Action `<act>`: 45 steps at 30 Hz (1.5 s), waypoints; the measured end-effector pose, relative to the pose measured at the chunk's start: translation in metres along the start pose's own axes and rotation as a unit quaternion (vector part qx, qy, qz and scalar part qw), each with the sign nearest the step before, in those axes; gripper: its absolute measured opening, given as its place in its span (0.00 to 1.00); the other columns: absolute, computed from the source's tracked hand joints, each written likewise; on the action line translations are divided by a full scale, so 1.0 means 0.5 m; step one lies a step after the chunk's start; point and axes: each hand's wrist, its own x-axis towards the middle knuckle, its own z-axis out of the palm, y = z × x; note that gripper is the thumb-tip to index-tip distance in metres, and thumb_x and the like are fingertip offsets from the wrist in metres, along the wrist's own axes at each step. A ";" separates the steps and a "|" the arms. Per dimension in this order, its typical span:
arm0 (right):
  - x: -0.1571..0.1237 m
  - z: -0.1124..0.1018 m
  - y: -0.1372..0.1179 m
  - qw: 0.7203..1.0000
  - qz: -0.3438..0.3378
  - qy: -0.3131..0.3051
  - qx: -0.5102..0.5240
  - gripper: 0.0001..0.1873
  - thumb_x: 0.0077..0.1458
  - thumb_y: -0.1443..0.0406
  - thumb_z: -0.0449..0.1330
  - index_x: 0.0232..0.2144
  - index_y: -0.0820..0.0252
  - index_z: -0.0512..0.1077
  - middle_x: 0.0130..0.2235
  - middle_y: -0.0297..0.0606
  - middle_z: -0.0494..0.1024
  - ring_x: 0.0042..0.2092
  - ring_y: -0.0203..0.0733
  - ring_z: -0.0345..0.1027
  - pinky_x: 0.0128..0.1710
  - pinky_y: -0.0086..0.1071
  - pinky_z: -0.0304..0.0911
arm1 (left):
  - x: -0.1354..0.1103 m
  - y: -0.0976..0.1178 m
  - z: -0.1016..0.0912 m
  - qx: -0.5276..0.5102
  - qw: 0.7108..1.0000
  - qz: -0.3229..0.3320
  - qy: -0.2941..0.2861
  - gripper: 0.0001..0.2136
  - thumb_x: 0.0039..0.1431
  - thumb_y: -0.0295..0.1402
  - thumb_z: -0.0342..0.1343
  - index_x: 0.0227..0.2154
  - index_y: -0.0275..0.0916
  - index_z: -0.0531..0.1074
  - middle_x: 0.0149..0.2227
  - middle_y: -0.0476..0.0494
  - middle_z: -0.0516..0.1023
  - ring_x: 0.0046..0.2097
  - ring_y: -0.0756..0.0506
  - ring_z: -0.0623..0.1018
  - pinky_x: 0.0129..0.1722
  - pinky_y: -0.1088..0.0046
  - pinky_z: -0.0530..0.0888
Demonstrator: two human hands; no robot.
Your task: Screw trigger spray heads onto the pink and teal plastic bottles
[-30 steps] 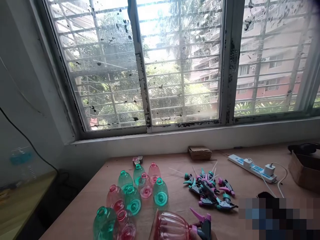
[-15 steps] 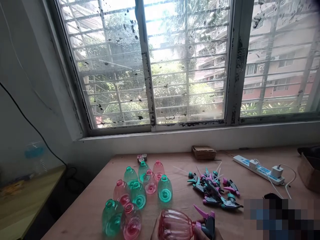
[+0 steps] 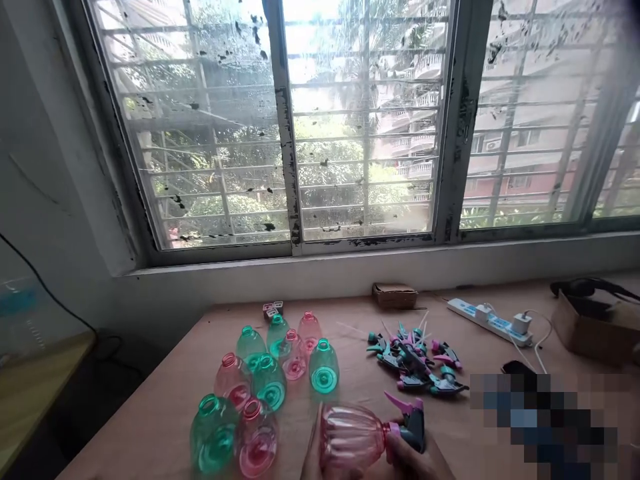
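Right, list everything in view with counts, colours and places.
Held bottle: one, pink, on its side, front centre
Fitted spray head: one, pink-and-black, on that bottle
Green bottles: five, green, standing, left of centre
Pink bottles: four, pink, among them
Loose spray heads: several, overlapping; black, pink, teal; right of centre
Small boxes: three, dark, behind the bottles
Cardboard packet: one, brown, back edge
Power strip: one, white, back right
Carton: one, brown, far right
Table: one, brown, beneath these
Side table: one, yellowish, lower left
Window: one, grey-framed, behind
Lower right: pixelated, unreadable
Left hand: one, at the held bottle's base
Right hand: one, at the fitted spray head
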 end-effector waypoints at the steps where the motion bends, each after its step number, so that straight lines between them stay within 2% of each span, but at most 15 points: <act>1: -0.003 0.001 -0.003 1.000 -0.002 0.004 0.011 0.32 0.34 0.40 0.72 0.26 0.61 0.75 0.17 0.32 0.72 0.21 0.37 0.61 0.24 0.30 0.52 | 0.001 -0.007 0.001 -0.004 1.000 0.007 0.002 0.54 0.33 0.50 0.76 0.66 0.45 0.61 0.59 0.34 0.75 0.60 0.27 0.74 0.63 0.51 0.67; 4: -0.016 0.005 -0.008 0.999 0.006 0.023 0.044 0.32 0.33 0.40 0.73 0.27 0.61 0.75 0.17 0.30 0.70 0.21 0.37 0.61 0.23 0.29 0.53 | 0.002 -0.015 -0.001 0.001 1.000 0.010 -0.006 0.53 0.35 0.51 0.75 0.67 0.51 0.58 0.60 0.37 0.75 0.61 0.26 0.73 0.63 0.48 0.67; 6: -0.024 0.008 -0.009 0.998 0.005 0.035 0.059 0.31 0.33 0.41 0.73 0.27 0.60 0.74 0.16 0.30 0.70 0.20 0.36 0.61 0.22 0.29 0.52 | 0.001 -0.015 -0.003 0.015 1.000 0.011 -0.010 0.54 0.36 0.51 0.74 0.68 0.49 0.56 0.60 0.36 0.75 0.62 0.25 0.72 0.64 0.46 0.65; 9: -0.028 0.011 -0.005 0.995 -0.002 0.054 0.085 0.30 0.32 0.43 0.75 0.27 0.59 0.74 0.16 0.29 0.69 0.19 0.35 0.59 0.21 0.29 0.52 | 0.000 -0.015 -0.004 0.045 0.999 0.024 0.004 0.57 0.29 0.49 0.77 0.66 0.48 0.60 0.64 0.36 0.70 0.67 0.24 0.65 0.67 0.51 0.61; 11: -0.025 0.010 0.003 0.994 0.000 0.062 0.092 0.30 0.32 0.43 0.75 0.27 0.59 0.73 0.16 0.29 0.69 0.19 0.35 0.59 0.21 0.28 0.53 | 0.001 -0.019 -0.004 0.047 0.999 0.027 0.008 0.57 0.27 0.53 0.76 0.65 0.47 0.62 0.64 0.37 0.70 0.67 0.25 0.65 0.66 0.54 0.63; 14: -0.018 0.005 0.019 0.998 -0.004 0.035 0.058 0.29 0.36 0.42 0.73 0.26 0.59 0.73 0.16 0.29 0.69 0.18 0.35 0.58 0.19 0.28 0.51 | 0.001 -0.022 -0.005 0.039 0.999 0.020 0.017 0.52 0.37 0.58 0.70 0.65 0.40 0.62 0.59 0.33 0.76 0.62 0.25 0.72 0.64 0.50 0.67; 16: -0.014 -0.003 0.027 0.999 -0.012 0.010 0.033 0.29 0.39 0.42 0.72 0.27 0.60 0.73 0.16 0.30 0.70 0.18 0.35 0.59 0.19 0.28 0.51 | -0.005 -0.017 -0.004 0.060 0.997 0.022 0.037 0.49 0.40 0.55 0.71 0.64 0.39 0.64 0.58 0.33 0.78 0.61 0.26 0.73 0.64 0.49 0.66; 19: -0.011 -0.018 0.029 1.000 -0.020 -0.009 0.019 0.29 0.41 0.43 0.71 0.29 0.61 0.74 0.18 0.31 0.72 0.19 0.36 0.62 0.20 0.28 0.55 | -0.018 -0.002 0.003 0.101 0.992 0.036 0.067 0.47 0.39 0.46 0.74 0.64 0.45 0.64 0.65 0.38 0.70 0.67 0.29 0.65 0.68 0.51 0.59; 23: -0.010 -0.035 0.022 0.998 -0.030 -0.045 -0.010 0.27 0.46 0.44 0.69 0.32 0.61 0.73 0.19 0.32 0.74 0.20 0.38 0.66 0.22 0.30 0.61 | -0.027 0.008 0.013 0.107 0.992 0.039 0.052 0.46 0.43 0.43 0.73 0.66 0.48 0.60 0.70 0.40 0.60 0.70 0.33 0.59 0.70 0.54 0.52; 26: -0.014 -0.037 0.021 0.998 -0.037 -0.052 -0.005 0.26 0.47 0.45 0.69 0.33 0.61 0.72 0.20 0.32 0.75 0.21 0.38 0.66 0.23 0.30 0.61 | -0.024 0.000 0.011 0.086 0.994 0.041 0.049 0.51 0.38 0.49 0.74 0.67 0.43 0.59 0.68 0.35 0.65 0.69 0.30 0.62 0.70 0.53 0.55; 30: -0.020 -0.034 0.023 0.998 -0.037 -0.057 0.000 0.25 0.47 0.47 0.70 0.33 0.61 0.72 0.20 0.32 0.75 0.21 0.38 0.66 0.23 0.31 0.62 | -0.020 -0.008 0.004 0.091 0.995 0.017 0.045 0.47 0.41 0.49 0.73 0.64 0.38 0.63 0.62 0.30 0.72 0.64 0.28 0.70 0.65 0.53 0.65; 35: -0.024 -0.033 0.021 0.998 -0.048 -0.035 0.022 0.25 0.46 0.46 0.70 0.33 0.61 0.72 0.19 0.32 0.75 0.20 0.37 0.65 0.22 0.31 0.59 | -0.023 -0.004 0.011 0.092 0.992 0.056 0.065 0.47 0.42 0.42 0.74 0.66 0.47 0.60 0.66 0.39 0.68 0.68 0.33 0.65 0.68 0.55 0.60; 40: -0.023 -0.038 0.021 0.998 -0.033 -0.055 0.000 0.24 0.47 0.46 0.70 0.32 0.60 0.73 0.19 0.32 0.75 0.21 0.39 0.66 0.24 0.32 0.60 | -0.025 -0.006 0.008 0.095 0.993 0.042 0.058 0.56 0.36 0.46 0.76 0.69 0.43 0.54 0.62 0.34 0.72 0.65 0.30 0.69 0.67 0.52 0.61; 41: -0.024 -0.038 0.020 0.998 -0.031 -0.057 -0.002 0.24 0.47 0.46 0.70 0.32 0.61 0.73 0.20 0.33 0.75 0.21 0.39 0.66 0.24 0.32 0.61 | -0.025 -0.007 0.007 0.086 0.994 0.037 0.053 0.55 0.37 0.47 0.75 0.68 0.42 0.54 0.62 0.32 0.72 0.64 0.30 0.69 0.67 0.52 0.62; 45: -0.027 -0.038 0.012 0.998 -0.036 -0.044 -0.008 0.23 0.47 0.47 0.71 0.30 0.61 0.74 0.20 0.32 0.75 0.22 0.39 0.67 0.25 0.31 0.62 | -0.026 -0.005 0.005 0.082 0.996 0.020 0.043 0.40 0.45 0.45 0.72 0.60 0.40 0.66 0.57 0.34 0.77 0.59 0.31 0.75 0.62 0.53 0.68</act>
